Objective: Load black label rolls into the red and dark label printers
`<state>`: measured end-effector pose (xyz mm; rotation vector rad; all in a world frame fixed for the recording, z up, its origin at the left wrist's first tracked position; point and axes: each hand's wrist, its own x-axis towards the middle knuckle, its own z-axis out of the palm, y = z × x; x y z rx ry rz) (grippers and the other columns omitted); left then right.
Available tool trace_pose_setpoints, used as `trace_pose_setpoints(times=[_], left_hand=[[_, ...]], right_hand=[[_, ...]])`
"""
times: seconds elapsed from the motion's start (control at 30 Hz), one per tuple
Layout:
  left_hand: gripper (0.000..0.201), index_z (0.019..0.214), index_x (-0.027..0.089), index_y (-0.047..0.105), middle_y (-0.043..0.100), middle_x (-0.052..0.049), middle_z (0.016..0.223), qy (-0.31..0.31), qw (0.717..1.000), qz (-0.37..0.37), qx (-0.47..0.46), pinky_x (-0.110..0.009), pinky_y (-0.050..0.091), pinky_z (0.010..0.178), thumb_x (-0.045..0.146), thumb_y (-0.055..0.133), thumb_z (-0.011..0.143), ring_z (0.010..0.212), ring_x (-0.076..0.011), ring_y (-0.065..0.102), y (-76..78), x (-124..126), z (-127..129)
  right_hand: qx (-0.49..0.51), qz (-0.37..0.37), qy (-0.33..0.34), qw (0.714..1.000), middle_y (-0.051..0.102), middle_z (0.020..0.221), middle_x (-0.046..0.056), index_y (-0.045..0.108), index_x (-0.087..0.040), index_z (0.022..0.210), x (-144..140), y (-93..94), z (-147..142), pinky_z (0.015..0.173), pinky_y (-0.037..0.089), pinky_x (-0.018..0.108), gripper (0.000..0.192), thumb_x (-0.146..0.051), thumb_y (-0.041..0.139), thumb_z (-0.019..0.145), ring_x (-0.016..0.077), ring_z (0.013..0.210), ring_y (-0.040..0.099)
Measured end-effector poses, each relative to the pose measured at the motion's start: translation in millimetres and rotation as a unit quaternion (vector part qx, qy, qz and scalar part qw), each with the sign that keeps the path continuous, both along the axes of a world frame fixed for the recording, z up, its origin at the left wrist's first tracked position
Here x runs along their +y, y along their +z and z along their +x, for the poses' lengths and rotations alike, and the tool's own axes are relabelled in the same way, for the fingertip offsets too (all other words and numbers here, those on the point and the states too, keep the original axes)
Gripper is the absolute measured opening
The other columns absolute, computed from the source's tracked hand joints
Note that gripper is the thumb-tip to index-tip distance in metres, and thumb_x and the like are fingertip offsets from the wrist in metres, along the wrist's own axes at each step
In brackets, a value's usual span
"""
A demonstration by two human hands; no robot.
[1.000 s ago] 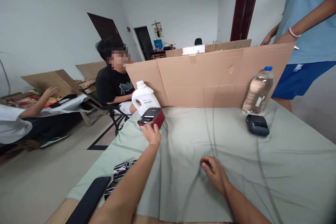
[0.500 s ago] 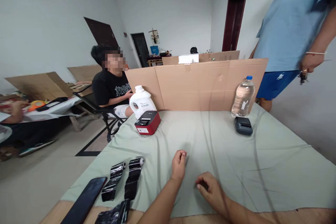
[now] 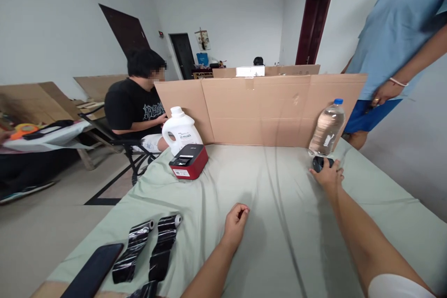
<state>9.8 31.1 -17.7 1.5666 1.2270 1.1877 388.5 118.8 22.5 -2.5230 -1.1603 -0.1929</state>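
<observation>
Well left of the clear, blue-capped bottle (image 3: 327, 130) and nearer the wearer lie a flat, smooth dark slab (image 3: 92, 270) and crinkled, glossy black strips (image 3: 131, 251). Left of the bottle, a red-and-black box (image 3: 190, 164) stands before a smooth white jug (image 3: 184, 132). The left hand (image 3: 235, 224), left of and nearer than the bottle, is curled into a loose fist. Just before the bottle, the right hand (image 3: 328, 176) covers a rounded black device (image 3: 317, 164), hiding its long axis and heading; whether its fingers grip, I cannot tell.
</observation>
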Motion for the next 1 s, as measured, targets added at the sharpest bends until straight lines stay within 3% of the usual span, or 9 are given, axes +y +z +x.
trace_pose_setpoints(times=[0.2, 0.33, 0.43, 0.53, 0.63, 0.73, 0.9, 1.0], left_hand=[[0.022, 0.073, 0.017, 0.059, 0.054, -0.001, 0.071, -0.02, 1.0, 0.009, 0.019, -0.026, 0.039, 0.065, 0.035, 0.05, 0.084, 0.069, -0.015, 0.049, 2.6, -1, 1], [0.02, 0.081, 0.017, 0.061, 0.057, -0.002, 0.076, -0.013, 1.0, 0.007, -0.021, -0.026, 0.041, 0.067, 0.036, 0.054, 0.083, 0.071, -0.015, 0.051, -0.1, -1, 1], [0.029, 0.089, 0.018, 0.06, 0.06, -0.003, 0.083, -0.015, 0.994, -0.014, -0.105, -0.028, 0.044, 0.071, 0.045, 0.059, 0.081, 0.075, -0.0154, 0.054, 0.8, -2, 0], [0.047, 0.107, 0.019, 0.057, 0.061, -0.009, 0.104, -0.076, 0.969, -0.093, -0.218, -0.03, 0.047, 0.072, 0.053, 0.065, 0.076, 0.082, -0.0177, 0.059, 9.7, -9, 1], [0.073, 0.14, 0.032, 0.031, 0.047, -0.013, 0.135, -0.142, 0.907, -0.182, -0.353, -0.037, 0.05, 0.078, 0.058, 0.061, 0.078, 0.094, -0.0211, 0.063, 22.2, -22, 5], [0.091, 0.148, 0.036, 0.009, 0.047, -0.012, 0.138, -0.148, 0.872, -0.201, -0.42, -0.039, 0.046, 0.092, 0.058, 0.062, 0.078, 0.105, -0.0225, 0.061, 30.8, -31, 7], [0.092, 0.146, 0.029, 0.024, 0.054, -0.011, 0.129, -0.078, 0.9, -0.197, -0.38, -0.038, 0.045, 0.095, 0.044, 0.075, 0.071, 0.107, -0.0249, 0.06, 39.0, -30, -1], [0.086, 0.142, 0.027, 0.031, 0.056, -0.011, 0.126, -0.07, 0.911, -0.18, -0.364, -0.037, 0.047, 0.093, 0.041, 0.076, 0.07, 0.104, -0.0247, 0.061, 42.1, -28, -4]], right_hand=[[-0.002, 0.028, -0.002, 1.0, 0.03, 0.144, 0.018, 0.041, -0.021, 0.137, -7, -10.4, -8, 0.091, 0.037, 0.052, 0.066, -0.051, 0.051, 0.08, 0.0397, 0.118, 0.044], [0.005, 0.108, 0.085, 0.99, 0.039, 0.137, 0.018, 0.047, -0.017, 0.132, -23, -7.1, -38, 0.092, 0.04, 0.05, 0.066, -0.051, 0.054, 0.076, 0.0374, 0.116, 0.046], [0.018, 0.181, 0.214, 0.96, 0.043, 0.131, 0.018, 0.05, -0.015, 0.129, -47, -1.5, -82, 0.098, 0.04, 0.048, 0.066, -0.049, 0.058, 0.073, 0.0344, 0.117, 0.046], [0.041, 0.223, 0.325, 0.918, 0.043, 0.132, 0.016, 0.048, -0.018, 0.131, -85, 3.4, -141, 0.101, 0.039, 0.049, 0.064, -0.046, 0.059, 0.074, 0.0329, 0.12, 0.045], [0.06, 0.224, 0.384, 0.894, 0.041, 0.136, 0.016, 0.047, -0.02, 0.132, -126, 2.7, -200, 0.101, 0.038, 0.053, 0.066, -0.042, 0.064, 0.072, 0.0355, 0.12, 0.044], [0.088, 0.22, 0.407, 0.882, 0.04, 0.138, 0.016, 0.048, -0.023, 0.132, -159, -3.9, -244, 0.1, 0.037, 0.056, 0.064, -0.042, 0.065, 0.073, 0.0365, 0.119, 0.044], [0.202, 0.232, 0.426, 0.851, 0.039, 0.141, 0.013, 0.053, -0.024, 0.125, -177, -14.3, -260, 0.103, 0.035, 0.055, 0.052, -0.043, 0.063, 0.078, 0.0341, 0.126, 0.04], [0.332, 0.256, 0.375, 0.827, 0.043, 0.137, 0.013, 0.051, -0.024, 0.122, -168, -17.1, -249, 0.099, 0.043, 0.049, 0.044, -0.044, 0.056, 0.084, 0.0297, 0.124, 0.044]])
